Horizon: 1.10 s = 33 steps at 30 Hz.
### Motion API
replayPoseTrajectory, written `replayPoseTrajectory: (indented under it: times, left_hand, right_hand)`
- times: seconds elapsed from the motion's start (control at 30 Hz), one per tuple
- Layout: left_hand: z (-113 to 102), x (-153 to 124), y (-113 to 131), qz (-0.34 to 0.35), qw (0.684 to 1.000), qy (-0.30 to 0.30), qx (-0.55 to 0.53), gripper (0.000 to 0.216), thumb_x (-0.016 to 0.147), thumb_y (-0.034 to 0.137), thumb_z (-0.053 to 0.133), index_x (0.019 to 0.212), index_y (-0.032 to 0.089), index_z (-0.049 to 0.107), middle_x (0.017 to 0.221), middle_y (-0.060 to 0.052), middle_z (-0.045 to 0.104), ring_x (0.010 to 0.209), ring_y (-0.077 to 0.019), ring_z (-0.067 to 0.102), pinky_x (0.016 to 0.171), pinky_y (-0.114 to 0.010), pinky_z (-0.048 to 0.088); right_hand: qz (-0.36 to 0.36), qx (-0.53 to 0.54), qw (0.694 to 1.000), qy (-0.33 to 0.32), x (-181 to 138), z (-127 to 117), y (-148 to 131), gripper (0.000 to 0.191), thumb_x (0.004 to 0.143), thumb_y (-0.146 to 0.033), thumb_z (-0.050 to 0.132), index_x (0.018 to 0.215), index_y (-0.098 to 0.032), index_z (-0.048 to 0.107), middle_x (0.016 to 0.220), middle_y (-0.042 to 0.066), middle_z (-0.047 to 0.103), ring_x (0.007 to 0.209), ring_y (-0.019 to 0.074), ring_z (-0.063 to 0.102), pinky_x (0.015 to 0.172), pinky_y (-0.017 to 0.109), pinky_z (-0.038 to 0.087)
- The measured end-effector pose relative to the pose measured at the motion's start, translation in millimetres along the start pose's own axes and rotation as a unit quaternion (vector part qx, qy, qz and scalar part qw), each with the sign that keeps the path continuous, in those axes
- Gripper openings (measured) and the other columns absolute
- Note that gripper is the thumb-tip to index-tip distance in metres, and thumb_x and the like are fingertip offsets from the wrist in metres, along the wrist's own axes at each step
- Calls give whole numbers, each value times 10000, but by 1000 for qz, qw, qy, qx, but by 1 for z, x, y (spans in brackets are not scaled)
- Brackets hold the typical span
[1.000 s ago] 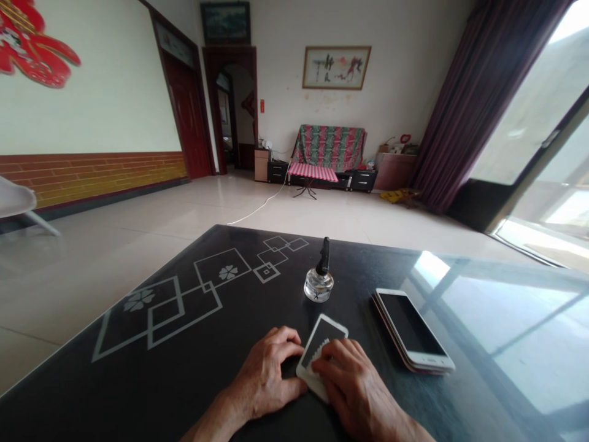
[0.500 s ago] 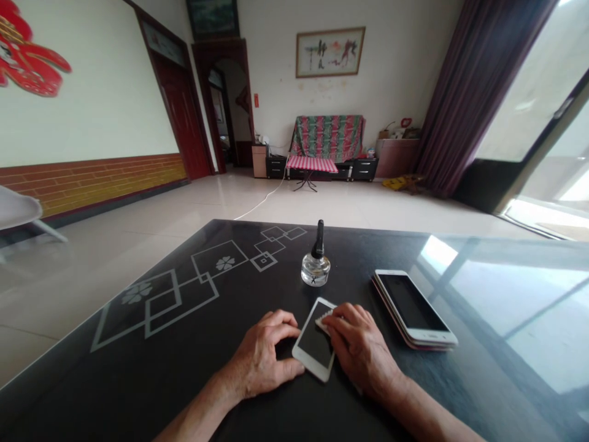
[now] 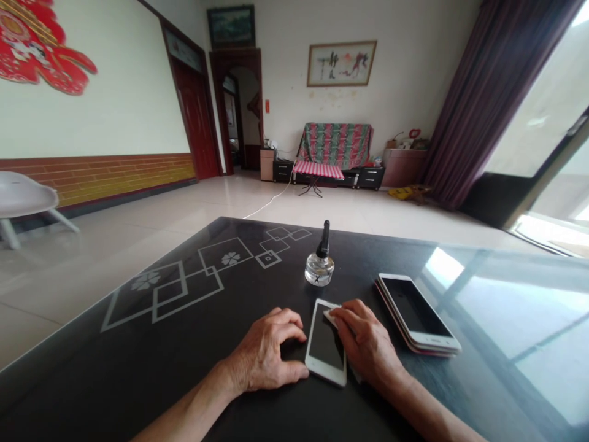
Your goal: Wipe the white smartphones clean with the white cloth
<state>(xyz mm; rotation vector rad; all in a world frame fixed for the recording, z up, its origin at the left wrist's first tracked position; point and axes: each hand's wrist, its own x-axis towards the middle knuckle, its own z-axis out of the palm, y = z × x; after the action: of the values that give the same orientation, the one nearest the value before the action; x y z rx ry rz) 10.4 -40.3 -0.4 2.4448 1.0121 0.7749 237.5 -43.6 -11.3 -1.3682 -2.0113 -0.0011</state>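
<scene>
A white smartphone (image 3: 326, 344) with a dark screen lies flat on the black table in front of me. My left hand (image 3: 271, 350) rests at its left side, fingers curved and apart, the thumb tip at the phone's lower left edge. Over the phone's right side, my right hand (image 3: 368, 341) is closed on a small white wipe (image 3: 330, 316), pressed against the upper part of the screen. Most of the wipe is hidden under the fingers. Just beyond the phone stands a clear glass bottle (image 3: 319, 270) with a tall black cap.
To the right lies a stack of phones (image 3: 416, 313), a white one on top. The glossy table (image 3: 207, 368) has grey square and flower patterns along its left. Farther off are a white chair (image 3: 27, 193), a small checked folding table (image 3: 318, 170) and a purple curtain (image 3: 483, 104).
The phone has turned so that it lies straighter, its lower end swinging right. My right hand has the wipe nearer the top right of the screen. The camera view has shifted slightly left.
</scene>
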Motion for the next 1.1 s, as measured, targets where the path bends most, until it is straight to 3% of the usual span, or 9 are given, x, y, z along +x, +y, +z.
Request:
replayPoseTrajectory:
  times: [0.3, 0.5, 0.63, 0.73, 0.87, 0.97, 1.1]
  left_hand:
    - [1, -3, 1, 8, 1000, 5, 2, 369, 542, 264, 760, 856, 208, 574, 948, -12, 571, 860, -193, 542, 841, -318, 423]
    - [-3, -1, 5, -7, 1000, 9, -12, 547, 502, 237, 756, 1005, 218, 540, 1102, -46, 516, 1024, -236, 502, 906, -333, 434]
    - [-1, -3, 0, -4, 1000, 3, -18, 749, 505, 233, 748, 1207, 226, 486, 1277, -79, 447, 1170, -266, 449, 1017, -366, 384]
    - [0, -4, -3, -12, 1000, -16, -11, 959, 507, 272, 766, 1374, 243, 358, 1418, -96, 351, 1287, -311, 353, 1074, -425, 326]
    - [-2, -4, -4, -42, 997, -56, -13, 1146, 493, 362, 812, 1459, 241, 208, 1517, -121, 232, 1373, -356, 221, 1109, -516, 238]
    - [-3, -2, -2, -68, 995, -76, -13, 1218, 489, 457, 826, 1475, 199, 159, 1537, -157, 167, 1399, -361, 150, 1127, -549, 161]
    - [-3, 0, -1, -89, 993, -70, -23, 1250, 489, 560, 808, 1477, 169, 150, 1537, -179, 141, 1405, -357, 126, 1130, -549, 163]
  right_hand:
    - [-28, 63, 997, -26, -3, -2, -8, 223, 909, -268, 470, 914, -214, 686, 899, 59, 611, 806, 162, 611, 740, 267, 495]
    - [-51, 86, 994, -43, -5, -3, -10, 225, 906, -253, 471, 911, -209, 691, 899, 66, 613, 795, 157, 616, 719, 255, 503]
    - [-58, 92, 993, -51, -5, -5, -11, 221, 908, -246, 467, 917, -210, 685, 897, 65, 612, 801, 158, 614, 729, 263, 505]
    - [-64, 92, 992, -52, -4, -6, -13, 222, 908, -236, 465, 931, -211, 685, 907, 71, 619, 816, 163, 614, 749, 271, 508]
    - [-64, 96, 991, -60, -4, -8, -14, 223, 905, -238, 463, 922, -212, 684, 899, 69, 614, 809, 164, 613, 738, 270, 511]
    - [-67, 103, 990, -66, -4, -8, -13, 224, 906, -230, 454, 929, -214, 677, 906, 69, 606, 815, 165, 606, 749, 282, 507]
    - [-71, 101, 990, -67, -4, -7, -12, 218, 905, -221, 456, 930, -215, 673, 913, 71, 604, 819, 167, 598, 753, 292, 500]
